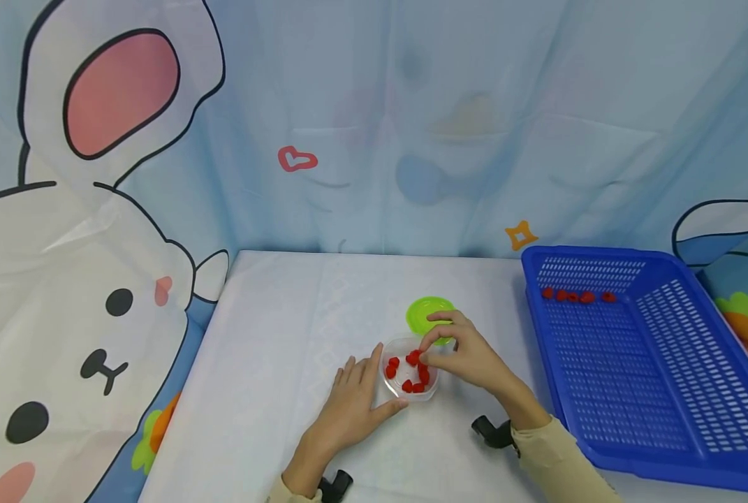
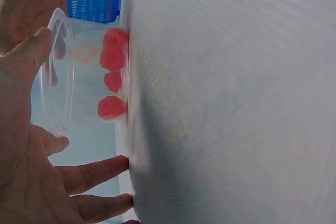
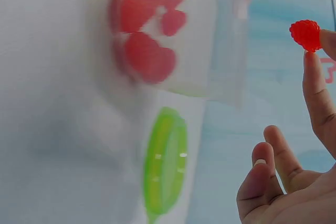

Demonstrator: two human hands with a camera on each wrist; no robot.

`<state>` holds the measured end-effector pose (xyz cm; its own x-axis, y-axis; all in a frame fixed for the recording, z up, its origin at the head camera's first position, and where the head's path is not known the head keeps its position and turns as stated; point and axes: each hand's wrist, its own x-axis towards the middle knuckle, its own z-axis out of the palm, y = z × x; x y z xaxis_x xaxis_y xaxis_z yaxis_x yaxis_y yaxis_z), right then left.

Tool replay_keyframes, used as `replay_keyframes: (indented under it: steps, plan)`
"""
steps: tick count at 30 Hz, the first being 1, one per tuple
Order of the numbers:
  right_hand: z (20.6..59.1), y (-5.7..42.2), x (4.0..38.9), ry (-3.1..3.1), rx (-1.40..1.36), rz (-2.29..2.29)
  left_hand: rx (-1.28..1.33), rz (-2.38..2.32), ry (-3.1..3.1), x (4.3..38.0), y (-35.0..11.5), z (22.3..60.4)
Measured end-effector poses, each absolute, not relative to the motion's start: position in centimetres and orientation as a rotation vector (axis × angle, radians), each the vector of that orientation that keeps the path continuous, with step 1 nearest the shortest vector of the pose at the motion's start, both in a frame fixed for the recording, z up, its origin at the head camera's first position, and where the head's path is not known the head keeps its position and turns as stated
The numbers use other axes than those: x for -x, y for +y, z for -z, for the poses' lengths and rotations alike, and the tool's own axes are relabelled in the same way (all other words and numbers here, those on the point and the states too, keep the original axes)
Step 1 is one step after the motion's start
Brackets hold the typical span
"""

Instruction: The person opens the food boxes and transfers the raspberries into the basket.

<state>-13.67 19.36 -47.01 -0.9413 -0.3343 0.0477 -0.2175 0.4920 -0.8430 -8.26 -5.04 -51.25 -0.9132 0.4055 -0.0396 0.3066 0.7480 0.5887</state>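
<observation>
Your right hand (image 1: 464, 353) pinches one raspberry (image 3: 304, 35) between thumb and index finger, its other fingers lifted free. Below that pinch sits the clear tub (image 1: 434, 391), with more raspberries (image 1: 424, 375) on its floor. Your left hand (image 1: 351, 409) grasps nothing: its fingers are spread, with the thumb and index finger set around the tub's near left side. The green lid (image 1: 424, 312) lies just beyond your right fingers, partly hidden by them. Farther right of those fingers stands the blue basket (image 1: 625, 377), holding a row of raspberries (image 1: 587, 297).
</observation>
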Motion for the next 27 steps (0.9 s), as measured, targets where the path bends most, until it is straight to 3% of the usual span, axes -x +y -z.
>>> replay_keyframes:
  steps: [15, 21, 27]
  plan:
    - [39.7, 22.1, 12.9, 2.737, 0.496, 1.428, -0.536, -0.892, 2.775, 8.3, -5.0, 51.3]
    - [37.3, 25.7, 12.9, 2.787, 0.47, 1.423, -0.539, -0.902, 2.786, 8.3, -5.0, 51.3]
    - [37.1, 30.8, 13.6, 2.826, 0.259, 1.355, -0.543, -0.911, 2.785, 8.3, -4.8, 51.4]
